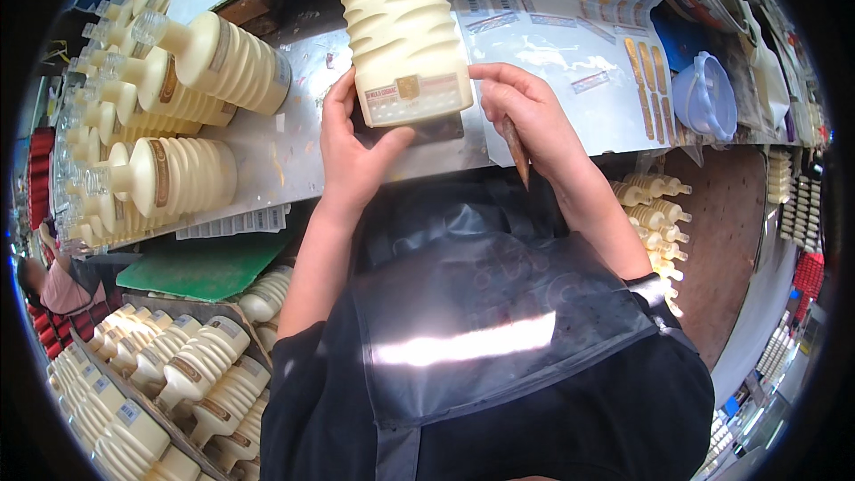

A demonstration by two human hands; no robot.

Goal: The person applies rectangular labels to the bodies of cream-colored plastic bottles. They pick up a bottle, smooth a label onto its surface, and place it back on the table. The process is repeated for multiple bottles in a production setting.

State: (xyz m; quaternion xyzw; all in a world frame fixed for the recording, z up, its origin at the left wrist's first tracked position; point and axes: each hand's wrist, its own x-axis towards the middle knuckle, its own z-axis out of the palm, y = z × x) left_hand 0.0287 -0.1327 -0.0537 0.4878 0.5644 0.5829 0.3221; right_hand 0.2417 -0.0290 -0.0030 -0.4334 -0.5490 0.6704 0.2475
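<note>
Now, over our worktop [298,147], we've got the ribbed cream bottle [401,40] at twelve o'clock! Our left hand [354,147] grips its seven o'clock side; our right hand [532,114] points a forefinger at its four o'clock edge. Pale-blue container [708,98] at two, and, clasped in that right hand, a pointed brown tool [517,156].

Grouped bottles [169,85] stand left of the central bottle [405,40], label strips [653,91] right.
</note>
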